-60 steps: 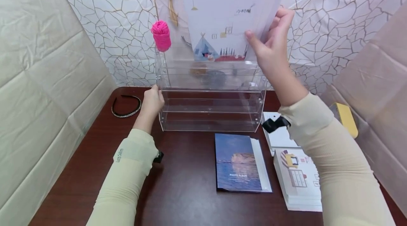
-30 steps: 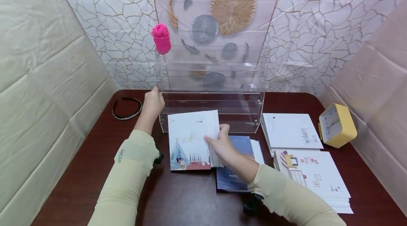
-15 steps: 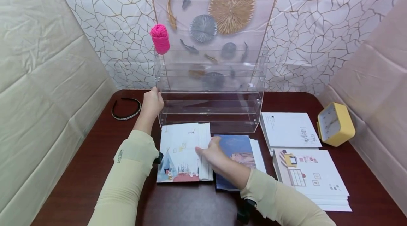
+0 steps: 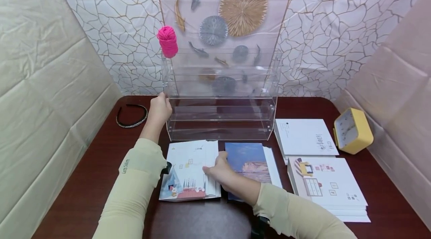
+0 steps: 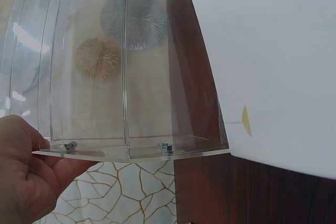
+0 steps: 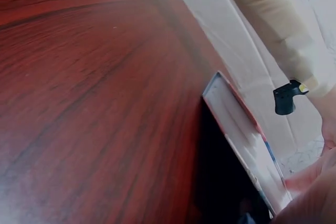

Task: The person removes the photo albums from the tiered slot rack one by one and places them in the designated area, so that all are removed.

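Note:
My left hand (image 4: 159, 110) grips the left side panel of a clear acrylic rack (image 4: 220, 134); in the left wrist view, thumb and fingers pinch the panel's edge (image 5: 110, 156). My right hand (image 4: 222, 171) holds a white album (image 4: 183, 169) with a tent drawing by its right side, thumb on the cover. The album lies low in front of the rack; its page edges (image 6: 244, 135) show in the right wrist view, with dark shadow beneath. Whether it fully rests on the table, I cannot tell. Right of it lies a blue photo album (image 4: 245, 156), partly covered by my right hand and forearm.
A white album (image 4: 304, 136) and a stack of white albums (image 4: 330, 183) lie at the right, beside a yellow clock (image 4: 353, 130). Pink yarn (image 4: 167, 42) is at the rack's upper left. A black headband (image 4: 134, 123) lies left on the brown table (image 4: 205, 224).
My right hand has brought the white album down from above the rack to in front of it, left of the blue album. My left hand has kept its grip on the rack.

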Available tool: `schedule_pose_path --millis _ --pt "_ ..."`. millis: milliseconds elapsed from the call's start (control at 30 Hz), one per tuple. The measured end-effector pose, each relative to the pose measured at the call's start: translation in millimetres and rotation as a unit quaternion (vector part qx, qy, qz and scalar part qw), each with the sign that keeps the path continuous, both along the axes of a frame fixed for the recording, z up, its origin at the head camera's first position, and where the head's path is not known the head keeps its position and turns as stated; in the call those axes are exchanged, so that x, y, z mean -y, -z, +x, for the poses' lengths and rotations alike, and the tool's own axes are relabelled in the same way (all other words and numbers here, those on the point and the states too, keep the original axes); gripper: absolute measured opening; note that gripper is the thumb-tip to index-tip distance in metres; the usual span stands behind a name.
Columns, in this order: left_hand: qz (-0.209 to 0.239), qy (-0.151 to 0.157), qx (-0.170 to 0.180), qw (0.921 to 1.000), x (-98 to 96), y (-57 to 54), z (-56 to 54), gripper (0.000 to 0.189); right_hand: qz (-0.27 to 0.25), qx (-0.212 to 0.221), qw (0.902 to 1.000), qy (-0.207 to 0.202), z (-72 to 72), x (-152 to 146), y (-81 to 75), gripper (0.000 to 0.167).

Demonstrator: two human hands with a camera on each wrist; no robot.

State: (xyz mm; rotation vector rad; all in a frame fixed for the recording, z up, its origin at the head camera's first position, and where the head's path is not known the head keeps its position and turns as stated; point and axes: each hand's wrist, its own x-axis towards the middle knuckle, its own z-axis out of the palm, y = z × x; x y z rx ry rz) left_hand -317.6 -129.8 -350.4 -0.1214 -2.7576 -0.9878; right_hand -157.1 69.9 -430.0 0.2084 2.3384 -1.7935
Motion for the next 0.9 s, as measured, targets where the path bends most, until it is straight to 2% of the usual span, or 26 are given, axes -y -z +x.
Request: schedule_pose_path --millis 100,167,367,600,900 --pt "-0.002 0.001 -0.003 1.0000 -0.1 -0.5 -0.4 0.024 0.015 -0.032 0.9993 -0.010 1.4 0 1.8 0.083" --pt "-0.003 0.000 -0.002 1.0000 0.2 -0.7 -0.7 0.024 0.045 -0.047 0.9976 -0.024 2.5 0 1.7 0.082" --pt "-0.004 -0.002 -0.007 1.0000 1.2 0.0 -1.4 0.023 0.138 -0.066 0.9842 -0.089 6.0 -2 -2.0 0.088" --pt "-0.007 0.001 -0.012 0.9999 0.1 0.3 0.8 0.024 0.151 -0.031 0.9788 -0.135 12.8 -4 -2.8 0.082" --pt "-0.004 0.001 -0.010 0.9999 -0.4 -0.8 1.5 0.023 0.155 -0.043 0.9728 -0.167 10.6 -7 -4.6 0.080"
